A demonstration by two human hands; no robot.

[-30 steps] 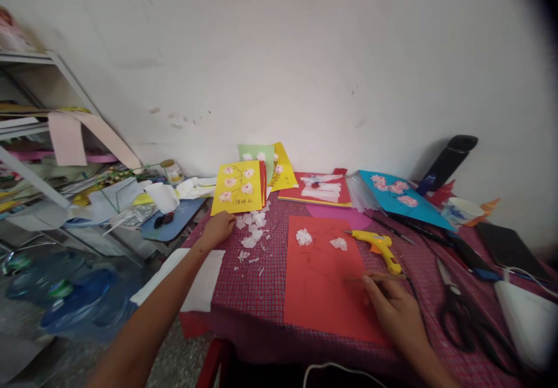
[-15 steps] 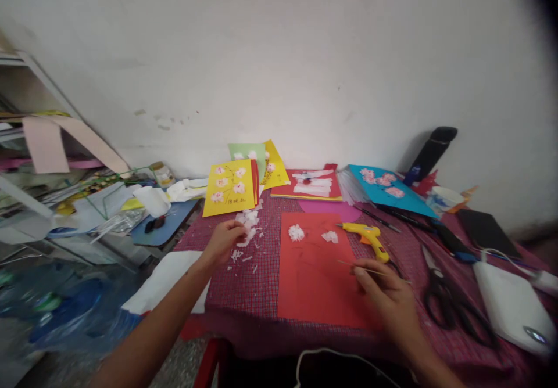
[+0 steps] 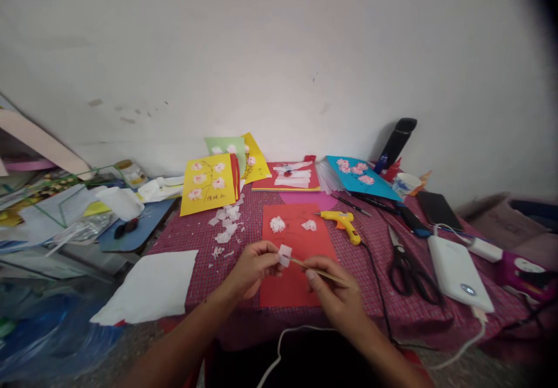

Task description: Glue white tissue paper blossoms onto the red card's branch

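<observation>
Between the thumb and fingers of my left hand (image 3: 257, 267) is a small square of white tissue paper (image 3: 285, 252). My right hand (image 3: 335, 292) pinches a thin wooden stick (image 3: 320, 272), its tip against the tissue square. Both hands are over a sheet of red card (image 3: 283, 289). Near the card's top are a fluffy white paper flower (image 3: 277, 223) and a smaller white paper cluster (image 3: 309, 225). A yellow glue gun (image 3: 342, 223) lies with its nozzle over the card's upper right corner. Loose tissue pieces (image 3: 226, 225) are scattered left of the card.
Large black-handled scissors (image 3: 410, 275) and a white power bank (image 3: 461, 277) lie on the right. Flower cards, one yellow (image 3: 204, 184) and one blue (image 3: 361, 179), stand at the back. A paper cup (image 3: 406, 184) is behind. White cloth-like sheet (image 3: 148, 286) hangs over the left edge.
My left hand has come from the tissue scraps to above the red card, with a tissue square in its fingers. My right hand has brought the stick left to meet it. The view has shifted right.
</observation>
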